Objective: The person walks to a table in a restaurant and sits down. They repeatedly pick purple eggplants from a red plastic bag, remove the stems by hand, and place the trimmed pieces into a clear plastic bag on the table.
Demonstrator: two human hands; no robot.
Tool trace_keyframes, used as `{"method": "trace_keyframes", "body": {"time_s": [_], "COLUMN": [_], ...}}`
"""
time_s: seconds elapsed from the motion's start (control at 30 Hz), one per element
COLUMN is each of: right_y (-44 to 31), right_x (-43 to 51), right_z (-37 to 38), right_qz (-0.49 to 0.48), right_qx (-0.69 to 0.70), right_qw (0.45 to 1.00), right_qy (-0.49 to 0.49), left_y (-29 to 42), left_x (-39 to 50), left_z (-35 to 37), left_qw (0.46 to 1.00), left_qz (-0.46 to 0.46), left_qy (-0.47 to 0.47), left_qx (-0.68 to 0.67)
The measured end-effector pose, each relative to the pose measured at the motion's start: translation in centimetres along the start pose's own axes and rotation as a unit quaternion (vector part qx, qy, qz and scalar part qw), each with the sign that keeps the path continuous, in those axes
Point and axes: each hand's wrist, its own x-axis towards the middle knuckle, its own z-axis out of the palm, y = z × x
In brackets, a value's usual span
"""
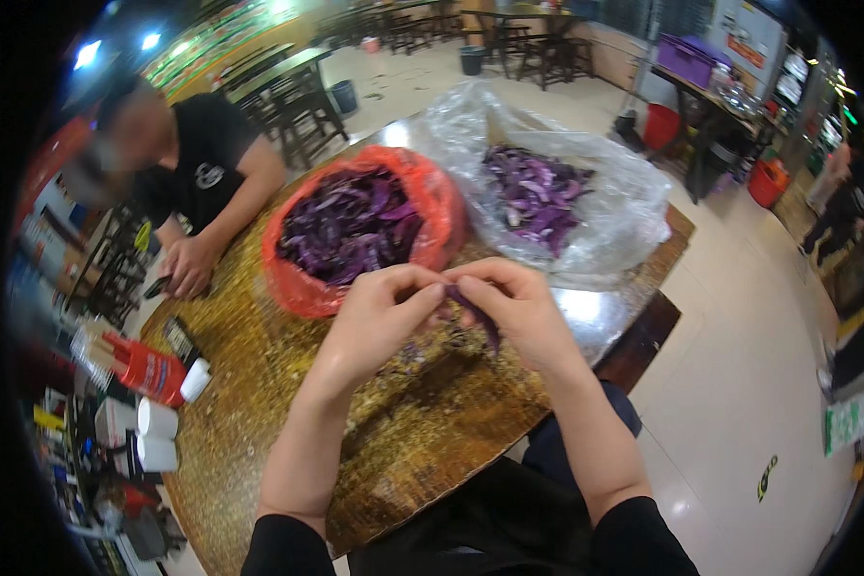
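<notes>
A purple bean pod (484,320) is pinched between the fingers of my right hand (515,302). My left hand (392,309) meets it at the pod's upper end, thumb and fingertips together. Both hands are above the brown tabletop (417,425), near small purple bits. Just beyond my left hand stands an open red plastic bag full of dark purple pods (353,227). To its right, a clear plastic bag (619,223) lies spread open with a smaller heap of purple pieces (536,194) in it.
Across the table at the left, a person (209,158) in a black shirt leans on the edge, holding a dark object. A red container with chopsticks (151,371), a dark bottle (180,342) and white paper rolls (157,435) are at the left edge. A dark stool (641,345) is at the right.
</notes>
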Motion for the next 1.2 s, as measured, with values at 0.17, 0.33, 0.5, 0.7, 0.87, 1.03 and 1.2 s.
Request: {"method": "trace_keyframes", "body": {"time_s": [0.17,0.33,0.5,0.7,0.87,1.03,1.2], "right_y": [0.8,0.4,0.4,0.7,0.5,0.5,1.1], "right_x": [0.0,-0.2,0.2,0.1,0.2,0.1,0.2], "right_z": [0.6,0.1,-0.3,-0.6,-0.7,-1.0,-1.3], "right_qz": [-0.057,0.01,0.045,0.069,0.078,0.086,0.063], "right_qx": [-0.05,0.068,0.113,0.117,0.125,0.143,0.147], "right_qw": [0.994,0.996,0.991,0.99,0.989,0.986,0.987], "right_qy": [0.075,0.049,0.057,0.032,0.026,0.02,0.004], "left_y": [-0.2,-0.9,-1.3,-1.5,-1.5,-1.4,-1.5], "left_x": [0.2,0.4,0.6,0.6,0.6,0.6,0.4], "left_z": [0.2,-0.1,-0.5,-0.6,-0.6,-0.3,0.4], "left_qw": [0.999,0.998,0.997,0.997,0.997,0.997,0.992], "left_qz": [0.019,0.046,0.031,0.006,0.007,0.021,0.082], "left_qy": [0.009,0.05,0.077,0.069,0.069,0.073,0.087], "left_qx": [-0.048,0.013,0.004,-0.039,-0.045,-0.029,-0.038]}}
